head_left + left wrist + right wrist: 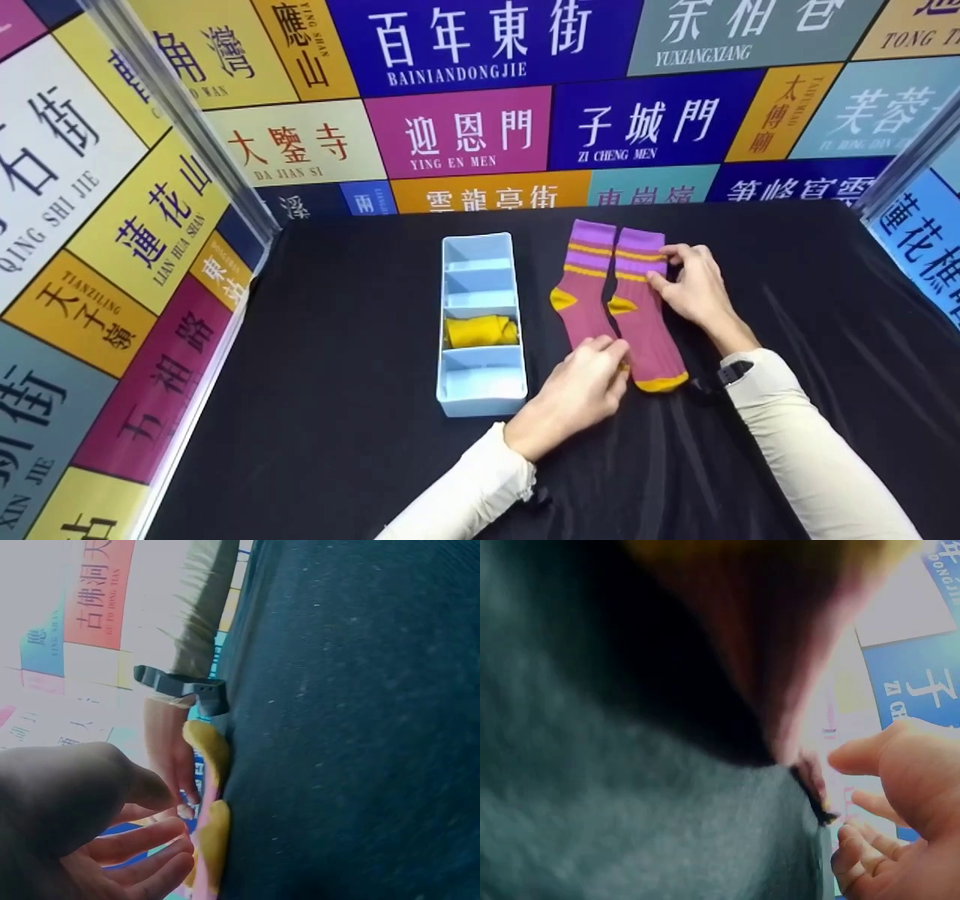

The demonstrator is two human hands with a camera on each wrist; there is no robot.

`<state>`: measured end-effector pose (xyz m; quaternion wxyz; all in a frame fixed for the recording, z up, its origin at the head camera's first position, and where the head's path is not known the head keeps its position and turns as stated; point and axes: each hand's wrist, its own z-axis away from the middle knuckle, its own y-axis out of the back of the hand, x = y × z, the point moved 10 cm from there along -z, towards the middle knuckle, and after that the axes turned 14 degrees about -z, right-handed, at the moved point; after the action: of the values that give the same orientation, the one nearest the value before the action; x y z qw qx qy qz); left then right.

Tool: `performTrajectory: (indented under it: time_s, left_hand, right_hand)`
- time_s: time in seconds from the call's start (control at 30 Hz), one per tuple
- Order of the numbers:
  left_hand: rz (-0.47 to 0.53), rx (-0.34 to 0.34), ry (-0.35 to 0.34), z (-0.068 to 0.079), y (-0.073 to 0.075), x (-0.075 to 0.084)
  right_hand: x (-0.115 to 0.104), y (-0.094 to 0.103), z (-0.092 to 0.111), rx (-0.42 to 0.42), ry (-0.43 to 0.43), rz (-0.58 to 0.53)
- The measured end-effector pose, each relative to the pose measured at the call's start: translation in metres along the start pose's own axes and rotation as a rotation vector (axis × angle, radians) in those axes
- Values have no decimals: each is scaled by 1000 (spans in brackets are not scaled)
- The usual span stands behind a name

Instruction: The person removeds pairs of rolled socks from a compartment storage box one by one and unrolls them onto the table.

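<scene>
Two pink socks lie side by side, the left sock (pixel 589 304) and the right sock (pixel 649 330), both with purple cuffs, yellow stripes and yellow heels. My left hand (pixel 574 394) is at the toe end of the left sock and covers most of it. In the left wrist view its thumb and loosely bent fingers (pixel 142 844) stand apart, fingertips by a yellow toe (pixel 215 840). My right hand (pixel 697 289) rests at the right edge of the right sock's cuff, thumb on the fabric. The right wrist view shows its fingers relaxed, with blurred pink sock fabric (pixel 795 652) close to the camera.
Left of the socks stands a light blue divided box (pixel 480 406). A folded yellow cloth item (pixel 480 331) sits in one of its compartments. Black cloth (pixel 337 360) covers the table, and panels with street names (pixel 465 135) rise behind and at the sides.
</scene>
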<state>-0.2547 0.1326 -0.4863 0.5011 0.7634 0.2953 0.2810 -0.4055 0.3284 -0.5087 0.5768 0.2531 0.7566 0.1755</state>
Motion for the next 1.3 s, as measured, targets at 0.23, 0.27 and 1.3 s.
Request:
performTrajectory:
  time_s: [0.23, 0.27, 1.3]
  left_hand:
    - [43, 12, 19, 3, 21, -13]
    - [49, 17, 23, 4, 24, -16]
    - [186, 369, 351, 48, 100, -187]
  right_hand:
    - [-28, -10, 5, -2, 95, -61]
    - [-32, -12, 6, -3, 105, -70]
    - [-157, -73, 38, -267, 291, -181]
